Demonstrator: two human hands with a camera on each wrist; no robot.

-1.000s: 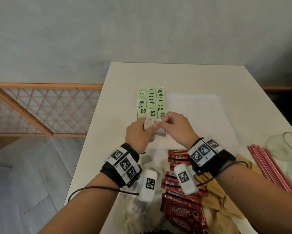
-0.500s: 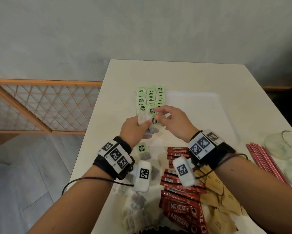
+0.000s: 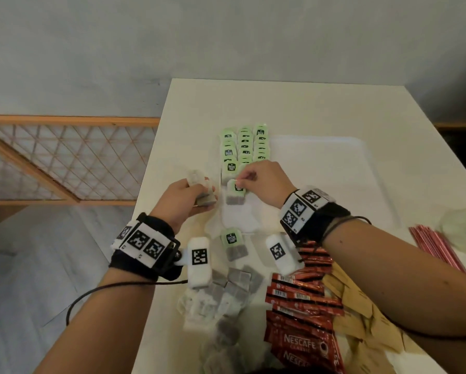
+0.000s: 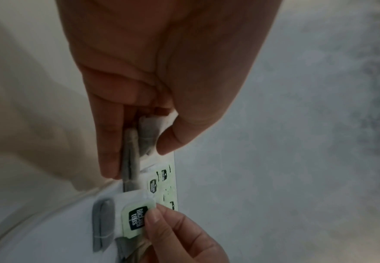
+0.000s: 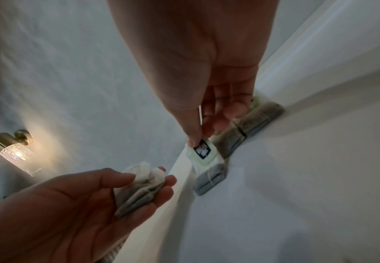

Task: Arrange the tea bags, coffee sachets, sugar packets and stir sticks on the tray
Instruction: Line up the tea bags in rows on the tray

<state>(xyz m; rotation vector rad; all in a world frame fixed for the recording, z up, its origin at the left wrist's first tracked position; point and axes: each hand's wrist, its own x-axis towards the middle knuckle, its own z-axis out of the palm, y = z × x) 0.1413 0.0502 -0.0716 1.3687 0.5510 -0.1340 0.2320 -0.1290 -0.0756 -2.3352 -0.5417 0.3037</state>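
Left hand [image 3: 188, 197]: palm turned partly up, fingers and thumb curled round a small bundle of tea bags [image 3: 203, 190].
Right hand [image 3: 264, 182]: reached forward, thumb and forefinger pinching the green tag [image 3: 238, 187] of one tea bag.
Forearms: both bare, extended forward, banded at the wrists.

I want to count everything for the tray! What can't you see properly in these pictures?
- Tea bags in the left hand: head view, fingers cover the bunch, number unclear.
- Green tea bag rows: head view, right hand hides the near end.
- Coffee sachets: cut off by the bottom edge.
- Stir sticks: partly behind the right arm.
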